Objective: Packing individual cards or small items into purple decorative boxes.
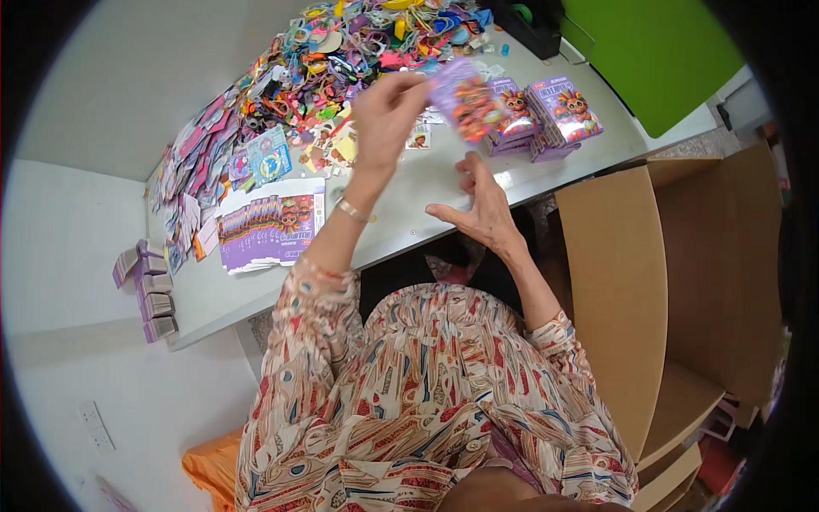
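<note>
"what's biggest?"
"the white table (392, 230), then the brown carton (614, 290) beside it, then the stacked purple boxes (567, 111)."
"and the hands?"
"right hand (484, 206) empty, fingers spread; left hand (386, 115) pinching one corner of a blurred purple packet (465, 101), up over the table near the stacks."
"how would it handle?"
"light, i'd guess; smooth, slightly slippery, fairly stiff but easily creased. hold opposite edges, don't press its face."
</note>
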`<state>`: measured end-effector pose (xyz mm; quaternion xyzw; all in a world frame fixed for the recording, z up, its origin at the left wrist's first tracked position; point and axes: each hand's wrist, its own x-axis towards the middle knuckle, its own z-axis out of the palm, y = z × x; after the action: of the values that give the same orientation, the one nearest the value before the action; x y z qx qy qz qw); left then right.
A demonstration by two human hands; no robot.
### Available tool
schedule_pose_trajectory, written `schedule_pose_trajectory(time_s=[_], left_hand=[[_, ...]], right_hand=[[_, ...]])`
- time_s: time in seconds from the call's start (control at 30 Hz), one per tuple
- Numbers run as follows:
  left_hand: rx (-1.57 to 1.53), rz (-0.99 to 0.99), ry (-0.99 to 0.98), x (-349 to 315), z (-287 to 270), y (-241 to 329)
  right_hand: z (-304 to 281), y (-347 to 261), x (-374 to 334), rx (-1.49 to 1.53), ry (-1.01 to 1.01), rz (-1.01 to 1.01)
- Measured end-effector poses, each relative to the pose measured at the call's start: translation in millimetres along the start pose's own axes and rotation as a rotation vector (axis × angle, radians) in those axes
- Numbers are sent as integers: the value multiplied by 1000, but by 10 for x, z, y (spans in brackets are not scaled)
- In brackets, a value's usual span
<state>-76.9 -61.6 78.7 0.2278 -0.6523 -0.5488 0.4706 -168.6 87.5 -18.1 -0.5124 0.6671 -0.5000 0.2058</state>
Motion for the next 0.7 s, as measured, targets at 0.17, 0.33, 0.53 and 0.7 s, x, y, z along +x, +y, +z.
schedule_pose_trajectory(time_s=[0.17,0.33,0.53,0.7], left_hand=[[223,126,-2,298,479,-439],[520,318,37,239,577,-674],[675,201,71,359,-1040,-629],[1542,-88,176,174,-2636,-859]], right_hand=[[122,66,99,24,-18,60],[70,209,163,176,45,160],[39,255,173,174,77,132],[123,195,181,98,135,85]])
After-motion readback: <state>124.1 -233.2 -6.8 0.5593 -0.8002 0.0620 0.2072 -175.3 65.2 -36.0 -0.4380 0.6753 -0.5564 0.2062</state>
